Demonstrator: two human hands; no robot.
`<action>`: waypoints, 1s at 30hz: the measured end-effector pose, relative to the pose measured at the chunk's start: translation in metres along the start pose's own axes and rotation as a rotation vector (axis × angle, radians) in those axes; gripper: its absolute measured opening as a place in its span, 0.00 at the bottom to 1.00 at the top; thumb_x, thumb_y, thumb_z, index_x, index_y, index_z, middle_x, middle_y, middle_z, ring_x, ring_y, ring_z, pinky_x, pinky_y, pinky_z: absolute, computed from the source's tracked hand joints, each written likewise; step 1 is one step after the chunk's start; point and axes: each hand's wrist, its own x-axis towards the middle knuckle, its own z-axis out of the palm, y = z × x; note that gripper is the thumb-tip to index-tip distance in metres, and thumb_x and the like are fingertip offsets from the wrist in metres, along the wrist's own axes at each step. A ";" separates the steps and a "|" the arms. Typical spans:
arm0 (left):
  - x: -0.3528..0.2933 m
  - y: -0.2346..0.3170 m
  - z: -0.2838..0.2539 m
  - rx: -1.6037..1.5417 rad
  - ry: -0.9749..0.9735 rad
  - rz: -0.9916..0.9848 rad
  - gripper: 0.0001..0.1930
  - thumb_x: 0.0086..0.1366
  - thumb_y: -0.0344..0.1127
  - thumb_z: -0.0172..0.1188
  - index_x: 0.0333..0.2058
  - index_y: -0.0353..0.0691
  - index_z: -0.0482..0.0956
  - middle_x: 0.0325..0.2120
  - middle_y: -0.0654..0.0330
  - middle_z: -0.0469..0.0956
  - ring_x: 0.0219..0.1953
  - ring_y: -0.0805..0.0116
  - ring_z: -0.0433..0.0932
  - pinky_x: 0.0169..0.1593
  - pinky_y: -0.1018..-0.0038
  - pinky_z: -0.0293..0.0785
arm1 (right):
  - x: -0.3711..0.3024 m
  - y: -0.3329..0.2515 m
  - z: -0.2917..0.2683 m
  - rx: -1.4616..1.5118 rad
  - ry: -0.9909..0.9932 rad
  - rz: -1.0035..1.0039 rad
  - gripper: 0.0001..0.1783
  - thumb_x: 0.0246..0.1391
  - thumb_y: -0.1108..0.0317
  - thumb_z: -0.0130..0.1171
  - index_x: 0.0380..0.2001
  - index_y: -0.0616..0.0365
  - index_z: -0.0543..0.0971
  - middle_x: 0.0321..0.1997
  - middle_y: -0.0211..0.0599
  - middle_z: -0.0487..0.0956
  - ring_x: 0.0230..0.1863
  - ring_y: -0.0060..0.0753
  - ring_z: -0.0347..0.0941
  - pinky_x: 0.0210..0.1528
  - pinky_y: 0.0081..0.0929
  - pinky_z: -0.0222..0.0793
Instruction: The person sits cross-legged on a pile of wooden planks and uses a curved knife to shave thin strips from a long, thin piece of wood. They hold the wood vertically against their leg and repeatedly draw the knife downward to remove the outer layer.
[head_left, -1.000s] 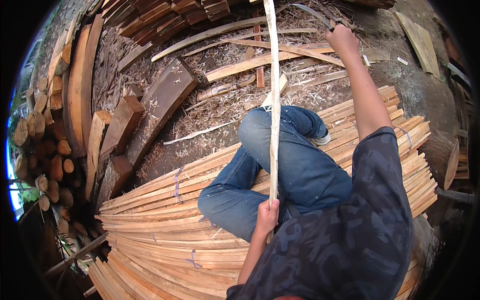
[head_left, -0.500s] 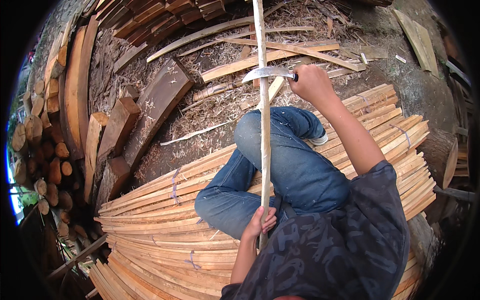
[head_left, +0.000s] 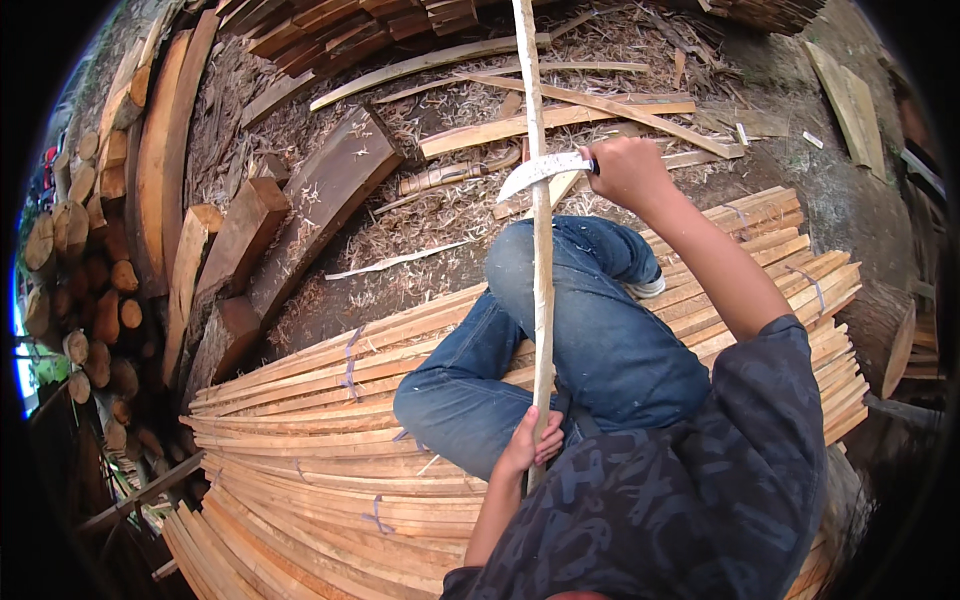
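My left hand (head_left: 528,440) is wrapped round the lower part of a long pale wooden stick (head_left: 543,320), close to my waist. The stick runs up past my bent knee and out at the top edge of the view. Further up, my right hand (head_left: 628,170) grips a curved-blade knife (head_left: 540,174) by its dark handle, most of which the fingers hide. The whitish blade lies across the stick, its tip pointing left. Beyond the knee, wood shavings (head_left: 450,228) are scattered on the ground.
I sit on bundles of thin wooden strips (head_left: 330,440) tied with purplish bands. Thick dark beams (head_left: 330,200) lie at the left, beside a stack of round logs (head_left: 110,320). Ahead are loose slats (head_left: 560,120) and piled boards (head_left: 340,25). A cut log (head_left: 880,330) stands at the right.
The knife and right hand have come slightly nearer to me along the stick, and the blade's angle has changed. The whole view has also shifted a little. Both hands keep their grip.
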 end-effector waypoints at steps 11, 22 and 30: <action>0.003 0.005 0.003 -0.060 -0.030 -0.016 0.32 0.64 0.71 0.33 0.18 0.47 0.56 0.06 0.73 0.52 0.07 0.83 0.50 0.11 0.86 0.49 | 0.021 -0.014 0.008 0.036 0.054 0.035 0.12 0.49 0.60 0.59 0.19 0.56 0.80 0.18 0.44 0.78 0.22 0.44 0.78 0.27 0.38 0.74; 0.004 0.001 0.006 -0.091 -0.055 -0.005 0.32 0.65 0.71 0.31 0.17 0.48 0.55 0.05 0.73 0.52 0.06 0.83 0.49 0.10 0.86 0.49 | 0.021 -0.009 0.009 0.016 0.010 0.040 0.08 0.40 0.67 0.56 0.20 0.59 0.80 0.22 0.48 0.80 0.26 0.44 0.80 0.29 0.38 0.76; 0.004 -0.001 0.015 0.023 0.032 -0.004 0.31 0.65 0.69 0.32 0.18 0.48 0.55 0.06 0.73 0.52 0.06 0.82 0.50 0.10 0.85 0.48 | 0.085 0.083 0.000 0.107 0.065 0.709 0.13 0.47 0.62 0.58 0.28 0.61 0.81 0.30 0.51 0.81 0.35 0.51 0.80 0.38 0.41 0.75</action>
